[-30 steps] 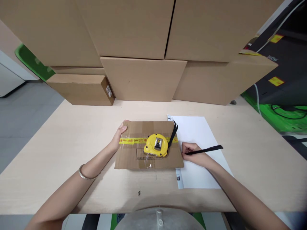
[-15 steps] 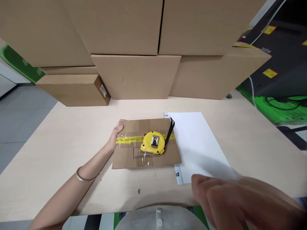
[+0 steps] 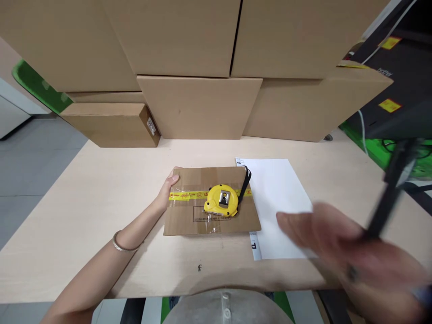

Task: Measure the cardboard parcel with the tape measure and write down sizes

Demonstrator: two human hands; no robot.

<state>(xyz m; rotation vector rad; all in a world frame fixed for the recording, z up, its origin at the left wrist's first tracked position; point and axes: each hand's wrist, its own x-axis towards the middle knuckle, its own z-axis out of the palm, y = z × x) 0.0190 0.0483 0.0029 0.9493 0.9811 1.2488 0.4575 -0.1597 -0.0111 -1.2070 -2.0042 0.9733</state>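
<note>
My left hand (image 3: pixel 170 189) grips the left end of a small flat cardboard box (image 3: pixel 180 220), its thumb on the top and the other fingers hidden behind. Yellow printed tape (image 3: pixel 185 195) runs across the box top. A yellow tape measure (image 3: pixel 221 200) with a black wrist strap (image 3: pixel 245 182) rests on the box. At the right, blurred by motion, my right hand (image 3: pixel 351 247) is raised with a long black tool (image 3: pixel 393 193) in its grasp. The tool has a silvery edge and points up; blur hides its exact kind.
White paper sheets (image 3: pixel 280 202) lie on the light wooden table (image 3: pixel 111 189), partly under the box. Large cartons (image 3: pixel 199 108) are stacked along the back, with a smaller carton (image 3: pixel 108 126) at left. A dark machine (image 3: pixel 378 112) with yellow labels stands at right.
My right hand has risen and turned from the table's near edge, bringing the black tool into clear view. My left hand still holds the box. The view has shifted slightly.
</note>
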